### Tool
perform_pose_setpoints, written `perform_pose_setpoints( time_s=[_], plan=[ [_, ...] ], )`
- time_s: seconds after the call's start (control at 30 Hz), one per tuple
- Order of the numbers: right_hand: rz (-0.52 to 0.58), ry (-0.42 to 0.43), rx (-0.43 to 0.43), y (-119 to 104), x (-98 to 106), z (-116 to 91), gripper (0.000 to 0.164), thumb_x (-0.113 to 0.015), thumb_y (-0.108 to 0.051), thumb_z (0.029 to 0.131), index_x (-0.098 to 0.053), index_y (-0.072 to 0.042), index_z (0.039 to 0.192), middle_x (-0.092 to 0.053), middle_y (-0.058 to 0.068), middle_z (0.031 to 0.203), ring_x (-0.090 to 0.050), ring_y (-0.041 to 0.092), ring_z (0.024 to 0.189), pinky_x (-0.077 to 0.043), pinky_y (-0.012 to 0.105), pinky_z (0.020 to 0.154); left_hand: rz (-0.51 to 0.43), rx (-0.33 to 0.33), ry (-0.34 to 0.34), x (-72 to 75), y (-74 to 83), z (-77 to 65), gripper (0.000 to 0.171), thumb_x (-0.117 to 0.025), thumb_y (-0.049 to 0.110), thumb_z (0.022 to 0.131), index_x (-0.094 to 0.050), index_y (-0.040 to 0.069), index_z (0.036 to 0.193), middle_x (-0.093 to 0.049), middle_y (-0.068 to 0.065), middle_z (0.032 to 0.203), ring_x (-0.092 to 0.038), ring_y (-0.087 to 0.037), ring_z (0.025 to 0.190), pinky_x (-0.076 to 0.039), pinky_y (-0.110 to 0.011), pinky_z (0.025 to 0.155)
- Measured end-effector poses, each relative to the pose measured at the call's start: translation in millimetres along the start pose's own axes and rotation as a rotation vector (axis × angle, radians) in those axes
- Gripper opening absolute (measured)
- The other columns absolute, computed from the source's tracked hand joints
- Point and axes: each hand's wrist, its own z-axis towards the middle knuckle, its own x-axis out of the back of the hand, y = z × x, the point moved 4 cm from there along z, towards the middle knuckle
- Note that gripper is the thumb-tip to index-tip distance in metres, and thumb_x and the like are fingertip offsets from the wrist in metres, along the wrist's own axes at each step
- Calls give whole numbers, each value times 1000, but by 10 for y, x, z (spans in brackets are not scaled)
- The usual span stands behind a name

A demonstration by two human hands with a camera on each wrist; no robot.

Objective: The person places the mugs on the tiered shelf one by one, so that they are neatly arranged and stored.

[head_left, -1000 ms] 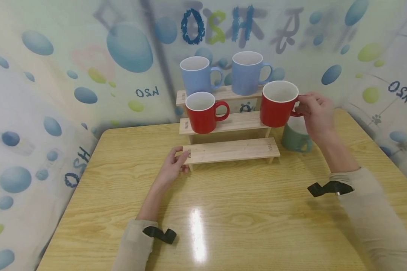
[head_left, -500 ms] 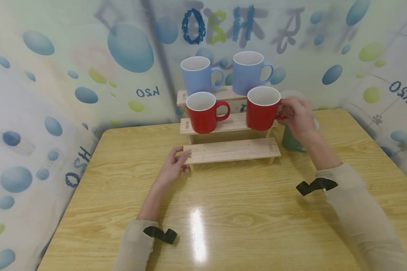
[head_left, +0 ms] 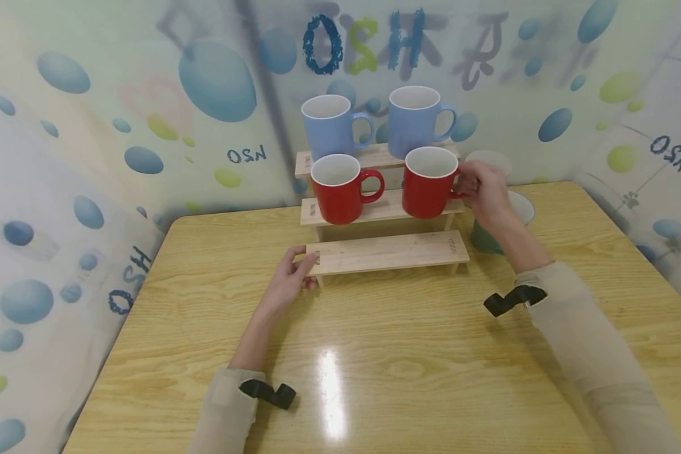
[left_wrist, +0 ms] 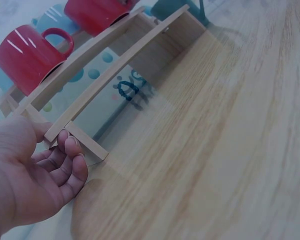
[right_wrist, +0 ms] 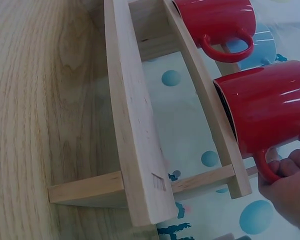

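Note:
My right hand [head_left: 482, 192] grips the handle of a red mug [head_left: 428, 186], which stands upright over the right part of the middle step of a three-step wooden rack [head_left: 388, 253]. In the right wrist view, curled fingers [right_wrist: 296, 162] go through that handle, and the mug's base is right at the shelf board. On the same step, to the left, sits another red mug [head_left: 340, 192], its handle toward the right. My left hand [head_left: 287, 277] pinches the left end of the lowest step between thumb and fingers, as the left wrist view [left_wrist: 65, 150] confirms.
Two light blue mugs [head_left: 327, 126] [head_left: 414, 123] stand on the top step. Partly behind my right forearm, a green mug [head_left: 485, 236] is on the wooden table [head_left: 374, 366], and a pale round rim [head_left: 490, 161] shows behind my hand. Patterned walls close off the back and sides.
My right hand has carried the red mug leftward and slightly down, from the rack's right end onto the middle step's right part. The left hand stays on the lowest step.

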Motion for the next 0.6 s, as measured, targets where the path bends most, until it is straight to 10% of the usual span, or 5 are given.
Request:
perform_pose_setpoints(
  time_s=[0.6],
  plan=[
    [-47,-49,15,54,-57,137,45,-38,3,98,-32,-9,56,-24,1,55,-19,18,55,-31,27,58,-2,-1,0,-5,-16,16,52,-54,34,106,-36,5,146,-58,-14,122,-57,-14,71,-50,-23,67]
  ],
)
